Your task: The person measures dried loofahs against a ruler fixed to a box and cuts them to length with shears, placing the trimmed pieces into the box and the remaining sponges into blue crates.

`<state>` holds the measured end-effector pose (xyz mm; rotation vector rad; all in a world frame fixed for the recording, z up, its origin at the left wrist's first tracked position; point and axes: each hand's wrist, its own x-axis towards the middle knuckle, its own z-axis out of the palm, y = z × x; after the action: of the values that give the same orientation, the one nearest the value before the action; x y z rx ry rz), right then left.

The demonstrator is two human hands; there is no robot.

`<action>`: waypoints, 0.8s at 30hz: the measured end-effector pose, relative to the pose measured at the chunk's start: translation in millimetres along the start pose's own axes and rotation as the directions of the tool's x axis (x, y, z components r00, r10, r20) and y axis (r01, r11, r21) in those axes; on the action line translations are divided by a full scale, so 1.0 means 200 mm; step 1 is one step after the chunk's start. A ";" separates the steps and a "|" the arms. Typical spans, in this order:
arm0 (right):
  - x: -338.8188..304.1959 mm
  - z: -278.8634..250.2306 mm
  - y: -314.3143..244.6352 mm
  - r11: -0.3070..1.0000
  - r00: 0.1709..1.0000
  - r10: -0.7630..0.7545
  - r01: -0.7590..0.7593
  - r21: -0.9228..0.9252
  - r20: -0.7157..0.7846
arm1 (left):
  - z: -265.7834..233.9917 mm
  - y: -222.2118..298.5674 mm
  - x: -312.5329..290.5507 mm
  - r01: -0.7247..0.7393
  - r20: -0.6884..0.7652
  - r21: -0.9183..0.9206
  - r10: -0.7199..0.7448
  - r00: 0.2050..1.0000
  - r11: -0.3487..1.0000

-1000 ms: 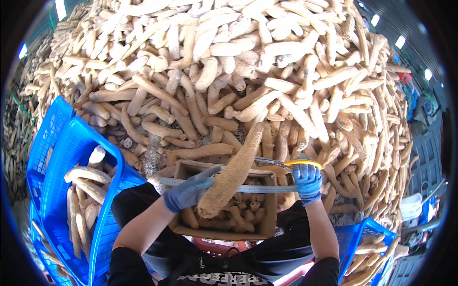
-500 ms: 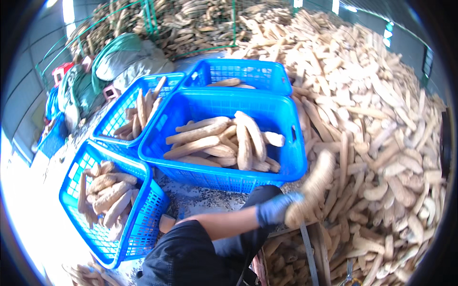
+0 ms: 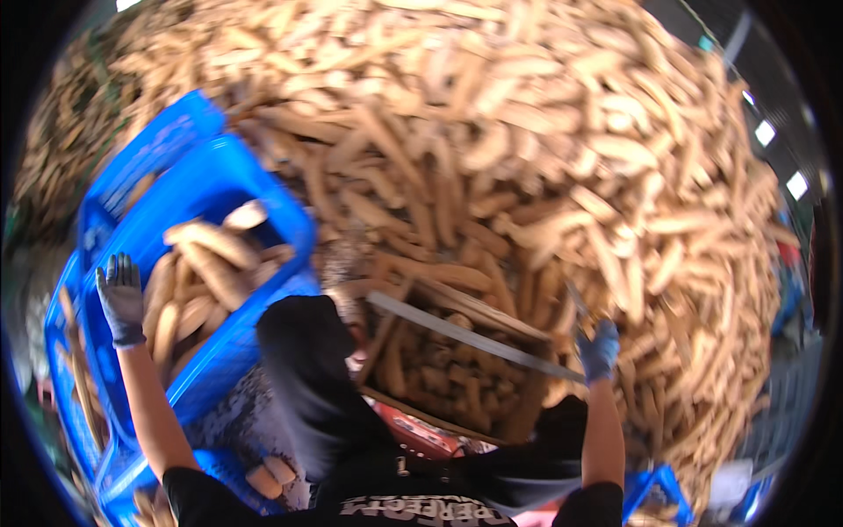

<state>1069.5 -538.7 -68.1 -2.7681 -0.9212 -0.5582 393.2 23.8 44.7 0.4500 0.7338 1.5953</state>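
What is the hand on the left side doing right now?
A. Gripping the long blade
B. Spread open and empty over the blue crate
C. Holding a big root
B: the gloved left hand is spread open with nothing in it, above the blue crate of pale roots.

Warm, soft daylight, smeared by motion blur

You see the whole view blurred, most on the far heap of pale roots and the blue crate at left; your gloved left hand is softened too. Bright openings glare at far right, the fisheye bends edges toward a black rim, and your dark clothing near you sits in shadow.
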 end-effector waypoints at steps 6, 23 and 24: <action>0.10 0.13 0.16 0.973 0.994 0.051 -0.028 -0.230 0.094 | 0.69 -1.14 -0.47 0.272 0.593 0.479 -0.537 0.601 0.834; 0.71 1.12 -0.32 0.825 0.376 0.477 -0.503 -0.258 0.794 | 1.10 -1.89 -1.14 0.201 0.322 0.896 -0.891 0.319 0.395; 0.69 1.16 -0.31 0.842 0.432 0.470 -0.480 -0.246 0.769 | 1.10 -1.90 -1.14 0.190 0.323 0.900 -0.894 0.309 0.391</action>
<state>1202.8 -350.4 -222.5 -3.0258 -0.1283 0.9092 854.4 -140.6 -28.3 1.2333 0.6517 0.0845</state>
